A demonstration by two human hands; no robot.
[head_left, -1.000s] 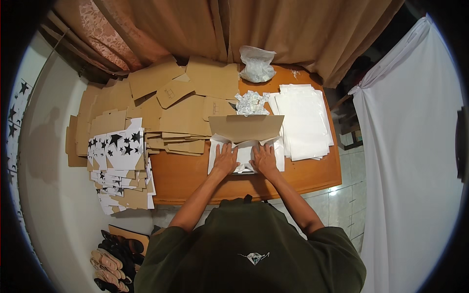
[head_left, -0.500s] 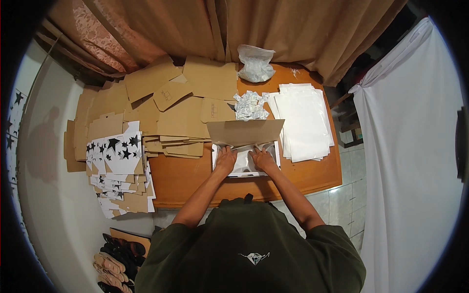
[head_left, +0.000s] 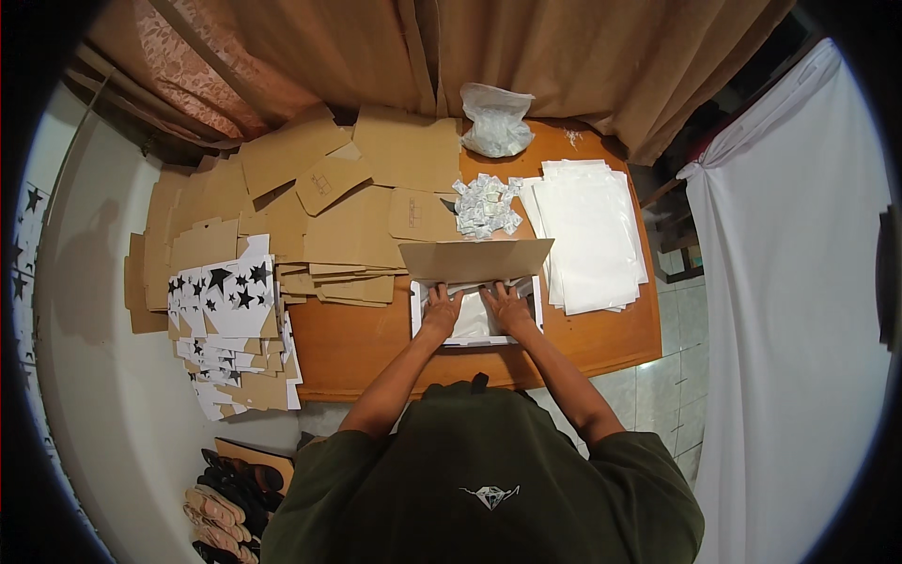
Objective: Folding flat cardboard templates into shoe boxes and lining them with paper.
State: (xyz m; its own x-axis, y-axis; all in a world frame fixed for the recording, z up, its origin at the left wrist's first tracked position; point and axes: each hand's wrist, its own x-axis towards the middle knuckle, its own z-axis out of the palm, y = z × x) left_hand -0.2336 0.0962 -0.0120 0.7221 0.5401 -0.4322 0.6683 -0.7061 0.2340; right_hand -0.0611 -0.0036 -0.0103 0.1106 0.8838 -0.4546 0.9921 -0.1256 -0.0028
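A cardboard box [head_left: 477,342], white outside, sits near the table's front edge with its brown lid [head_left: 477,261] raised at the back. Inside it lies a pale, thin sheet or lining [head_left: 473,321], whose material I cannot make out. My left hand [head_left: 440,313] rests on the sheet at the box's left side, fingers spread and pointing away from me. Opposite it, my right hand [head_left: 508,309] lies on the right part of the sheet, its fingers likewise apart. Neither hand grips anything that I can see. Some fingertips disappear near the back wall under the lid.
Small white sachets [head_left: 487,205] are heaped behind the lid, before a clear plastic bag [head_left: 498,122] of more. White sheets or flat bags [head_left: 587,235] are stacked at right. Flat brown cardboard [head_left: 348,230] covers the left, alongside star-printed pieces [head_left: 225,301].
Both hands have shifted slightly and their fingers are spread wider over the sheet, which looks flatter. The lid's top edge has tipped a little toward me.
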